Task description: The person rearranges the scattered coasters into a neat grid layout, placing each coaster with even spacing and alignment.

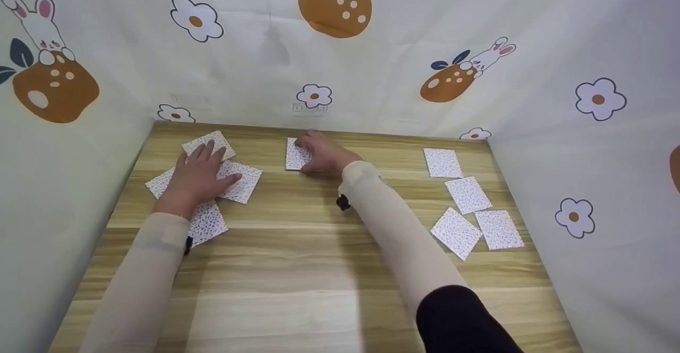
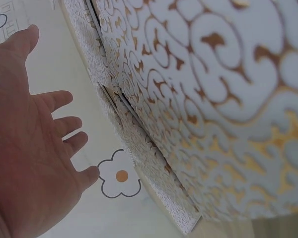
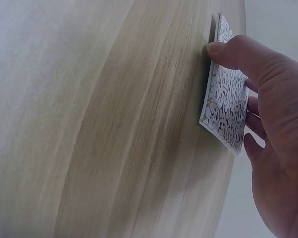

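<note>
My right hand (image 1: 325,153) pinches a square white card (image 1: 295,156) with a scroll pattern between thumb and fingers. In the right wrist view the thumb (image 3: 223,52) lies at the near edge of that card (image 3: 226,99), and the fingers reach round its far side. My left hand (image 1: 196,177) spreads over a loose cluster of similar cards (image 1: 241,183) at the left. The left wrist view has that hand (image 2: 35,134) with fingers loosely extended, holding nothing, beside close-up patterned cards (image 2: 198,99). Part of the cluster is hidden under the hand.
At the right of the wood-grain table (image 1: 276,268) lie several more patterned cards (image 1: 467,194), some touching at corners. A pale cloth (image 1: 255,66) printed with flowers, rabbits and oranges walls off the back and both sides.
</note>
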A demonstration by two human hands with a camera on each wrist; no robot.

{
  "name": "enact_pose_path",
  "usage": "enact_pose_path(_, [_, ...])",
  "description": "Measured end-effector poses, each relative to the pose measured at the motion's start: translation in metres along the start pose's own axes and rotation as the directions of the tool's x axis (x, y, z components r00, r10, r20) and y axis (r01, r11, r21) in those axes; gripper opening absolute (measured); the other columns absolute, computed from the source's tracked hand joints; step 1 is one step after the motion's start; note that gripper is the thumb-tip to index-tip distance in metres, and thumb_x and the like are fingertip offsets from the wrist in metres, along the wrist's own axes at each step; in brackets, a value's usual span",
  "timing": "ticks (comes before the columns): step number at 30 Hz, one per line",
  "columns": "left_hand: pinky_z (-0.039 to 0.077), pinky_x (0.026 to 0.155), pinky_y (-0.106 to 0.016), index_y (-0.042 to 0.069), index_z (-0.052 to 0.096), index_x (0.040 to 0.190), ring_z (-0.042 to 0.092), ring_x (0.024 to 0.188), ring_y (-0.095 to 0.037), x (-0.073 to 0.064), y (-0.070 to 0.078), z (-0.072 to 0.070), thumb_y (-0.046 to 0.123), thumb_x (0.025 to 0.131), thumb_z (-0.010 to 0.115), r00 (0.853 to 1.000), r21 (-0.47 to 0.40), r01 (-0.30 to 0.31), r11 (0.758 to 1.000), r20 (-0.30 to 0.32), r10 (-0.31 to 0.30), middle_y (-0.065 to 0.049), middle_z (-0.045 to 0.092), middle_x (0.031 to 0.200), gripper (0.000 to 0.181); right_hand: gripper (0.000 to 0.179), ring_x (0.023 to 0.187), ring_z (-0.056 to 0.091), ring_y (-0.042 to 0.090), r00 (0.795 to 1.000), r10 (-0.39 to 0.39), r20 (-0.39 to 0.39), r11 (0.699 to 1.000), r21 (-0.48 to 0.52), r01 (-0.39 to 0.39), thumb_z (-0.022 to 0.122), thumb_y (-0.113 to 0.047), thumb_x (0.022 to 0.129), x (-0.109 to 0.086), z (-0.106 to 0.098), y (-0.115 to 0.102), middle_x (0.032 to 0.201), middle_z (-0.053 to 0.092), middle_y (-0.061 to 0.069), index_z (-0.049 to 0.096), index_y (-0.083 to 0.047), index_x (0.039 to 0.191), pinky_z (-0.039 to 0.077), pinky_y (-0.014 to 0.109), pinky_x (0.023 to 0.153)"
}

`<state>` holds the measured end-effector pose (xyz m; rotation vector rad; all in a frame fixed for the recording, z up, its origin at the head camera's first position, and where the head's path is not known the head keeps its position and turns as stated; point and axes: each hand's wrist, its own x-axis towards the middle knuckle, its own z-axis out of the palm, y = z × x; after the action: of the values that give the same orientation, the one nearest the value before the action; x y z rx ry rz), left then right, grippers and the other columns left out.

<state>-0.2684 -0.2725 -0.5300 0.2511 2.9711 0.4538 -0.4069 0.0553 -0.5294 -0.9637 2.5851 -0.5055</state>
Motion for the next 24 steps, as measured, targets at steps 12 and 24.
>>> enact_pose_path(12, [-0.001,0.130,-0.077,-0.004,0.028,0.172,0.009,0.165,-0.056,-0.0010,-0.0042,0.0009,0.068,0.110,0.050,1.000,-0.006,0.014,1.000,0.002,-0.014,-0.035,0.010,0.179,0.098,0.074,0.158,0.038,0.027,0.996,0.033,0.080,0.995,0.095,-0.041,0.086,-0.019,0.099,-0.0018,-0.0032,-0.0036,0.168,0.045,0.008,0.051,-0.010,0.164,0.028,0.039,0.133])
enact_pose_path(24, [-0.001,0.129,-0.078,-0.005,0.028,0.171,0.008,0.165,-0.056,0.0016,-0.0053,0.0054,0.067,0.110,0.051,1.000,-0.017,0.017,1.000,0.003,-0.016,-0.035,0.010,0.179,0.097,0.076,0.161,0.036,0.028,0.997,0.027,0.074,0.988,0.149,-0.038,0.086,-0.016,0.098,-0.0032,0.0003,-0.0012,0.171,0.043,0.009,0.050,-0.010,0.165,0.026,0.040,0.135])
